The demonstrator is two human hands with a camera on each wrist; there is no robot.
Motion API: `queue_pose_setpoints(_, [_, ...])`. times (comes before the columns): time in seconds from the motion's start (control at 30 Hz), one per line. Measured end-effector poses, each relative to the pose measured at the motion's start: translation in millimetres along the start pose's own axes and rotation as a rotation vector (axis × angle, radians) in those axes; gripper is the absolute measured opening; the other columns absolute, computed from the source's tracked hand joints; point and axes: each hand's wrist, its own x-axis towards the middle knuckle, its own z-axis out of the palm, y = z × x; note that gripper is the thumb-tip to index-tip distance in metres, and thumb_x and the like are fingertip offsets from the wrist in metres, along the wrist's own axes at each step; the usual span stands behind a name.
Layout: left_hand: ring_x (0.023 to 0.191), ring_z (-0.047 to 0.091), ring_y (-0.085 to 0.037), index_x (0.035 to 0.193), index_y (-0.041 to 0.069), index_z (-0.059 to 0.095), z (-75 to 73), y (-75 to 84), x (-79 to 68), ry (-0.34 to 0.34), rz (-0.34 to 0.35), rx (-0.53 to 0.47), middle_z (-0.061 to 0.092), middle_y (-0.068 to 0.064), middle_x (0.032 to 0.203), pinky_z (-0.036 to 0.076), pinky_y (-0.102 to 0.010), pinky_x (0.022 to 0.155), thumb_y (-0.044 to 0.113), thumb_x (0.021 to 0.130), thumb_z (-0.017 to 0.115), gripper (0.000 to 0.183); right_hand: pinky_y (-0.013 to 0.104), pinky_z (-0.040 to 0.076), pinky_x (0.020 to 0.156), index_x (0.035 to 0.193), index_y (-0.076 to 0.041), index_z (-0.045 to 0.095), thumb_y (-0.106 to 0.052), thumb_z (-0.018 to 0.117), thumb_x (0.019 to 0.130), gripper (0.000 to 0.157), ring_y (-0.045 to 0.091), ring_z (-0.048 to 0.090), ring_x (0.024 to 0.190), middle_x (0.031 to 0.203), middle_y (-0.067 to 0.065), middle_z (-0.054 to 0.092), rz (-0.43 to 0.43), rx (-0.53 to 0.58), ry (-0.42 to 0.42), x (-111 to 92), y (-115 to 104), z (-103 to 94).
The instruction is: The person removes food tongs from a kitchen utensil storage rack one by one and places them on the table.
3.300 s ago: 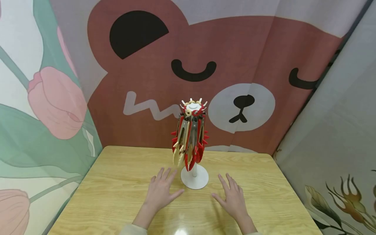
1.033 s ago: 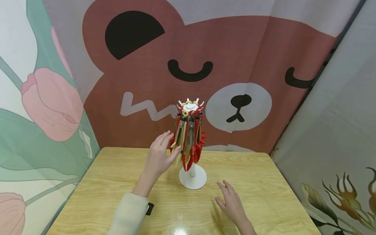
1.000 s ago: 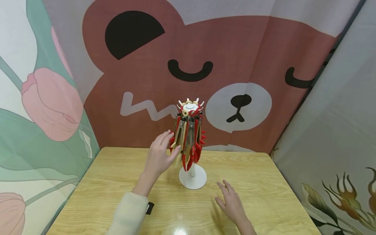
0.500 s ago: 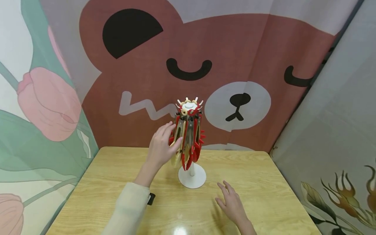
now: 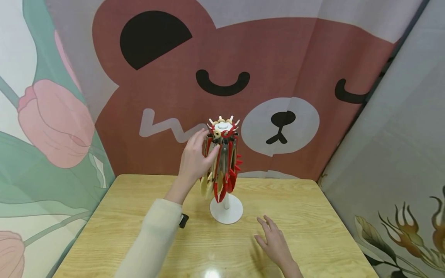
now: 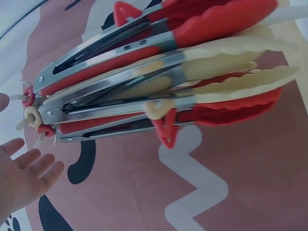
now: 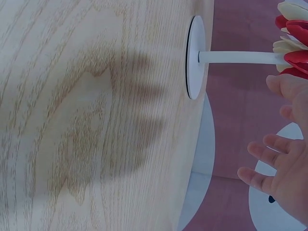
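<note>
A ring of tongs (image 5: 225,160) hangs around the upper part of a white stand (image 5: 226,214), heads down. The tongs have silver metal arms with round rivets near the hinge, lined with red or cream inserts. Their heads, red on some and cream on others, have scalloped edges and taper to rounded tips. Small pointed pieces, red and cream, jut from the sides of the arms. At the hinge ends, red and cream loops (image 6: 33,116) hang on white prongs that radiate from the stand's round top. Below the heads, the stand's slim post runs down to a flat round base with a dark underside edge.

The left hand (image 5: 196,156) is raised at the left of the stand, near its top. Its fingers are apart and loosely bent, gripping nothing; the thumb crosses in front of the tongs, but whether it touches them I cannot tell. A cream sleeve (image 5: 153,235) and a black device (image 5: 184,221) show at that wrist.

The right hand (image 5: 276,241), fingers loosely spread and holding nothing, is in front of the stand and to its right, over the wood-grain table (image 5: 104,231) on which the stand rests. Behind the stand hangs a brown bear cloth (image 5: 271,58); to its left, a pink tulip cloth (image 5: 55,123); to its right, a grey cloth (image 5: 382,135) with brownish-orange flowers.
</note>
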Motion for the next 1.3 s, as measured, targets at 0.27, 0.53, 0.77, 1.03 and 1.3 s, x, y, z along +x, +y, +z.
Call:
queue_pose_setpoints(0.27, [0.117, 0.041, -0.027, 0.121, -0.004, 0.05, 1.3, 5.5, 11.3, -0.012, -0.016, -0.021, 0.046, -0.017, 0.127, 0.036, -0.039, 0.093, 0.025, 0.082, 0.063, 0.051, 0.055, 0.043, 0.073, 0.121, 0.0, 0.05, -0.017, 0.071, 0.075, 0.053, 0.041, 0.047, 0.105, 0.121, 0.026, 0.045, -0.002, 0.003, -0.005, -1.8, 1.3, 0.9])
queue_pose_setpoints(0.53, [0.121, 0.037, -0.027, 0.127, -0.004, 0.042, 6.7, 5.1, 16.5, -0.011, -0.054, -0.04, 0.039, -0.018, 0.133, 0.036, -0.039, 0.094, 0.029, 0.082, 0.063, 0.06, 0.056, 0.043, 0.073, 0.121, 0.0, 0.049, -0.018, 0.071, 0.075, 0.053, 0.042, 0.046, 0.106, 0.122, 0.026, 0.045, 0.015, 0.02, -0.014, -1.6, 0.2, -0.9])
queue_pose_setpoints(0.77, [0.118, 0.039, -0.029, 0.129, -0.004, 0.039, 13.2, 5.1, 23.3, -0.018, -0.141, -0.119, 0.04, -0.019, 0.131, 0.037, -0.04, 0.092, 0.035, 0.078, 0.067, 0.07, 0.057, 0.042, 0.073, 0.121, 0.0, 0.049, -0.015, 0.071, 0.075, 0.054, 0.043, 0.048, 0.103, 0.121, 0.027, 0.045, 0.011, 0.034, -0.01, -2.4, -2.5, 1.9])
queue_pose_setpoints(1.03, [0.112, 0.044, -0.025, 0.13, -0.002, 0.036, 23.5, 9.2, 30.5, -0.044, -0.224, -0.141, 0.042, -0.016, 0.128, 0.04, -0.037, 0.089, 0.04, 0.076, 0.067, 0.075, 0.056, 0.042, 0.074, 0.121, 0.001, 0.05, -0.016, 0.071, 0.075, 0.053, 0.041, 0.049, 0.102, 0.121, 0.027, 0.045, 0.018, 0.051, -0.005, -3.2, -4.2, 2.9])
queue_pose_setpoints(1.3, [0.11, 0.045, -0.026, 0.128, -0.003, 0.038, 27.6, 12.5, 35.9, -0.032, -0.265, -0.134, 0.042, -0.017, 0.127, 0.04, -0.038, 0.089, 0.04, 0.076, 0.067, 0.074, 0.055, 0.043, 0.075, 0.121, 0.0, 0.05, -0.017, 0.071, 0.075, 0.054, 0.041, 0.05, 0.101, 0.12, 0.027, 0.046, 0.017, 0.051, 0.005, -3.5, -3.3, 2.3])
